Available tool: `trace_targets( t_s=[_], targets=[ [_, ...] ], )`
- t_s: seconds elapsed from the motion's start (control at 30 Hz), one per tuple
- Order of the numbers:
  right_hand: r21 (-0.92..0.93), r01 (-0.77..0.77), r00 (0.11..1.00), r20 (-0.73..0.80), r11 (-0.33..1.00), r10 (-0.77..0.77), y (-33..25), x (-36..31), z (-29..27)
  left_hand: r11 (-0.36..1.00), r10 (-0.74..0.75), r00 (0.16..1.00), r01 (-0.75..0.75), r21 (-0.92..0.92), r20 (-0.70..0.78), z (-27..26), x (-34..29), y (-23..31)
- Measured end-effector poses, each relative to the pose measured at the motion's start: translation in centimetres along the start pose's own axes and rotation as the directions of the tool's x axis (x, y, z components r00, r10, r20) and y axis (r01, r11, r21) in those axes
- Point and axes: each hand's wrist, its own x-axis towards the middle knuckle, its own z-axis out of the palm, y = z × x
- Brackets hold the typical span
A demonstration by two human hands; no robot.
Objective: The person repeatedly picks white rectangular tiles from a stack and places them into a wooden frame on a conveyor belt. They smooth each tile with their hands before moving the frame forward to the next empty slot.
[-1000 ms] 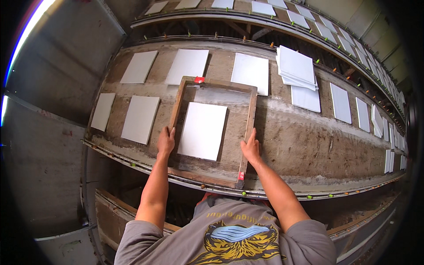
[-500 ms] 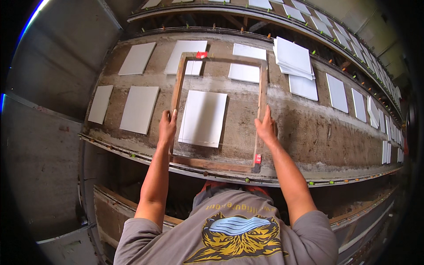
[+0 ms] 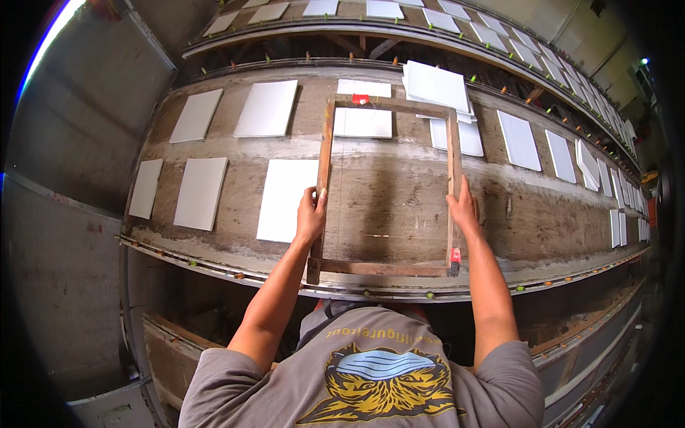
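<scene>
Between both hands I hold a rectangular wooden frame (image 3: pixel 385 269) above the long table, with red tape at its top and lower right corner. My left hand (image 3: pixel 311 215) is closed on its left bar, and my right hand (image 3: pixel 464 207) grips the right bar. Fine lines, like thread, cross the opening, through which the brown tabletop shows. Just left of my left hand lies a white rectangular sheet (image 3: pixel 282 200), its right side hidden by the frame's bar and my hand. Another white sheet (image 3: pixel 362 123) shows through the frame's far end.
More white sheets (image 3: pixel 201 192) lie spaced along the table (image 3: pixel 549 210). A loose stack of white sheets (image 3: pixel 435 85) sits beyond the frame's far right corner. Small coloured pegs line the table's edge rail (image 3: pixel 485 290). A second table with sheets (image 3: pixel 385 9) stands behind; a grey panel (image 3: pixel 64 264) rises at left.
The frame has moved right with both hands, off the near white sheet, which was seen inside its opening and is now at its left. The view has shifted too.
</scene>
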Motion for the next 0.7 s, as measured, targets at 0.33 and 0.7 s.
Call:
trace_targets(
  t_s=[0.33, 0.7],
  targets=[
    [0.133, -0.209, 0.954, 0.247, 0.969, 0.171, 6.0, -1.1, -1.9, 0.997, -0.044, 0.999, 0.042, 0.060, 0.029, 8.1, -4.3, -2.4],
    [0.215, -0.072, 0.991, 0.124, 0.974, 0.046, 12.2, -1.6, 1.5, 0.995, -0.091, 0.996, 0.090, 0.041, 0.024, 10.2, -5.4, -3.1]
  ],
)
